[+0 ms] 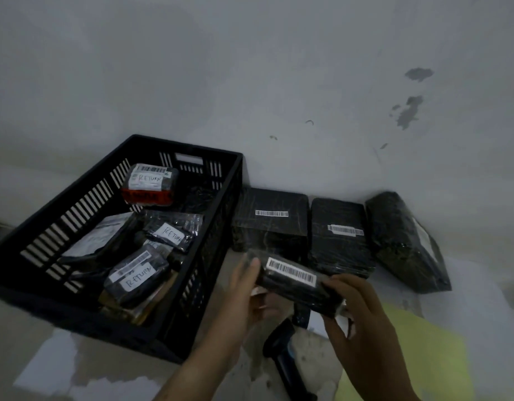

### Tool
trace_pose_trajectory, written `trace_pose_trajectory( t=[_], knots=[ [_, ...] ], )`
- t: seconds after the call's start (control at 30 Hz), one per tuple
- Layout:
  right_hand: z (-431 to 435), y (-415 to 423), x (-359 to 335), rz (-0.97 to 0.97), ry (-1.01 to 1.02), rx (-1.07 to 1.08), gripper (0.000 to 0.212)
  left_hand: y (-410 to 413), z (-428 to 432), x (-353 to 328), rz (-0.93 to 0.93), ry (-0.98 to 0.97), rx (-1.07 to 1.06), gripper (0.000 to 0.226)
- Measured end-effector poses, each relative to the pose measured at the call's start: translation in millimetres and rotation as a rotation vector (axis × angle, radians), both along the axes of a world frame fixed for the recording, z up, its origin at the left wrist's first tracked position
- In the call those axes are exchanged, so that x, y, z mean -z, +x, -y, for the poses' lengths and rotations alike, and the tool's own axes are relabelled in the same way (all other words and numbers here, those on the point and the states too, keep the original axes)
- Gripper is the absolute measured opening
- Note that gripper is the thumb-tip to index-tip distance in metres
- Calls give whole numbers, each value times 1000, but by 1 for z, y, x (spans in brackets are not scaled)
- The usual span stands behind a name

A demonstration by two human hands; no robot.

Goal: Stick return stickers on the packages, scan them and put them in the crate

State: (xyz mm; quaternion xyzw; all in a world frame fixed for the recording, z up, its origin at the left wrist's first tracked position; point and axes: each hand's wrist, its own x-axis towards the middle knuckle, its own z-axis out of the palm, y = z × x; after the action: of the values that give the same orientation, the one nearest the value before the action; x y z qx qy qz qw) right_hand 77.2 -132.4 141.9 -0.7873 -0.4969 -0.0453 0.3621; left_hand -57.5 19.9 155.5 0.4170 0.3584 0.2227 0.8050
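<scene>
The head camera looks forward and down, close over the crate [105,322] near the wall [250,68].

The crate [76,314] sits on the floor [119,369] at the left, its far end close to the wall [279,68]. Inside it lie a far package [150,180], a middle package [171,233] and a near package [137,273]. Right of the crate, a row of three packages [339,235] runs along the wall. Nearer than the row, the left hand [244,293] and the right hand [357,314] hold a fourth package [293,285] by its ends. Beneath it the scanner [284,351] lies on the floor, with a sheet of paper [423,342] to its right
</scene>
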Motion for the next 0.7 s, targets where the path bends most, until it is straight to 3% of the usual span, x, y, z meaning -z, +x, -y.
trace_pose_trajectory(
  t=[0.1,0.17,0.23,0.3,0.4,0.53,0.7],
  knots=[
    [2,-4,-5,158,29,-17,75,-5,10,-2,-12,-4,-12,53],
    [0,-6,-3,136,61,-16,77,-9,10,-2,-21,38,-22,48],
    [-1,-6,13,18,78,6,74,-14,8,-3,-1,45,-72,40],
    [2,-3,43,-232,42,48,66,-19,6,-2,30,1,-146,36],
    [7,-9,96,-555,-203,123,55,-29,2,-1,58,-40,-207,32],
    [-3,-26,141,-739,-551,142,63,-43,-1,1,44,-61,-230,26],
    [-8,-47,178,-579,-769,164,79,-59,-6,10,-11,-53,-233,24]
  ],
)
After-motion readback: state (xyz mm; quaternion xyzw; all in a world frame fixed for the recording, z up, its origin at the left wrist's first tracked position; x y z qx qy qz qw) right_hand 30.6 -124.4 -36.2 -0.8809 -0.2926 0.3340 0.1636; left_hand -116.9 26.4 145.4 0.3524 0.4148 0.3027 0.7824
